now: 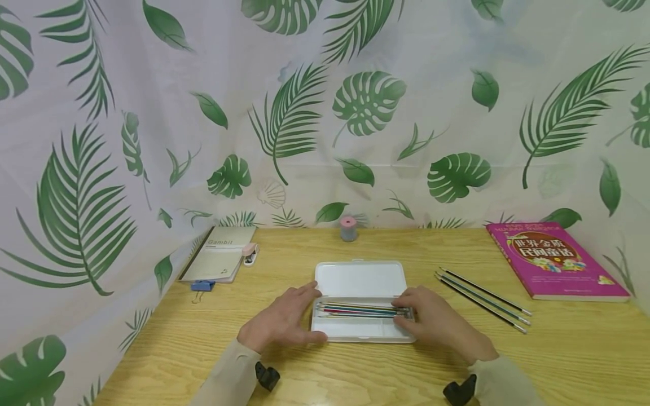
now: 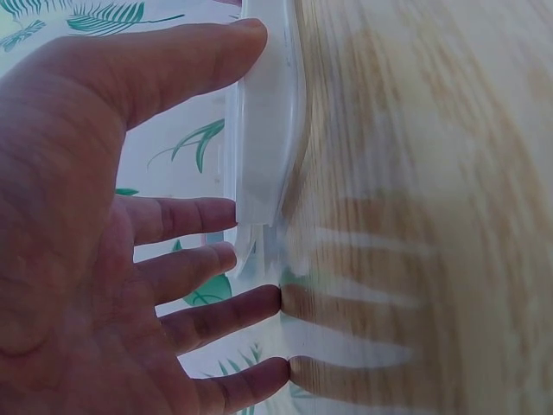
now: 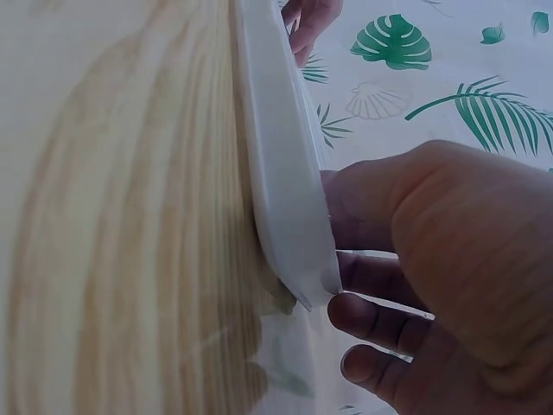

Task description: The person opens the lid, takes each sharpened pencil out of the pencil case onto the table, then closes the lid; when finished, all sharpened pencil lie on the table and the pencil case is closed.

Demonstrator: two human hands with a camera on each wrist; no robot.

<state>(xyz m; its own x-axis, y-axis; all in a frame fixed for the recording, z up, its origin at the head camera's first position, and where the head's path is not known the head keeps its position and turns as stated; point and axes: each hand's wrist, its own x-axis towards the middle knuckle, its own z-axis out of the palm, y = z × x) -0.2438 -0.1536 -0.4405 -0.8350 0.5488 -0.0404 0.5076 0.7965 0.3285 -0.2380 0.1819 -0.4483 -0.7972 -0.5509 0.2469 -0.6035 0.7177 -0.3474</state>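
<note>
A white pencil case (image 1: 355, 332) lies with its lid (image 1: 360, 279) raised at the back. Several colored pencils (image 1: 355, 310) lie lengthwise in its rear compartment. My left hand (image 1: 284, 321) is at the case's left end. In the left wrist view, its fingers are spread and fairly straight, with the thumb against the case's side (image 2: 268, 130). My right hand (image 1: 437, 321) reaches over the right end, thumb and forefinger on either side of the pencils' ends. Whether they pinch the pencils is unclear. In the right wrist view, other fingers (image 3: 376, 320) bend beside the case's end (image 3: 294, 173).
Three pencils (image 1: 482, 299) lie on the wooden table (image 1: 294, 254) right of the case. A purple book (image 1: 558, 259) is at far right. At left are a notebook (image 1: 218, 259), a small pink-and-white stapler (image 1: 250, 254) and a blue binder clip (image 1: 203, 286). A pink-topped spool (image 1: 348, 228) stands behind.
</note>
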